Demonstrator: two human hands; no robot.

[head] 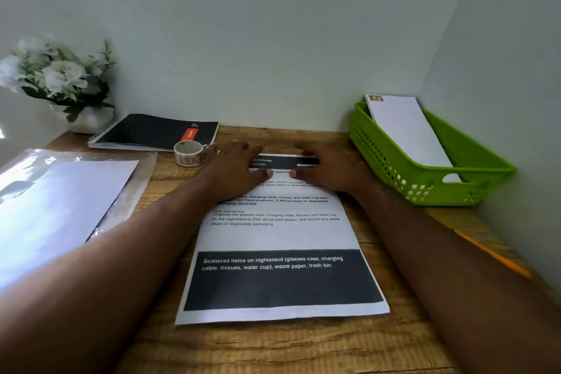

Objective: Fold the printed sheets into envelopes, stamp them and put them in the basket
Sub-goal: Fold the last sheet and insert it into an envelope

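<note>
Flat on the wooden desk lies a printed sheet; the left hand and right hand press its far end, fingers spread. Right of it, a green basket holds a stamped envelope. Left sit a tape roll and notebook.

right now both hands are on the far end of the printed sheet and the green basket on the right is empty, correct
Not quite: the head view shows the green basket already holding a folded white envelope. Both the left hand and right hand are on the printed sheet's far end.
</note>
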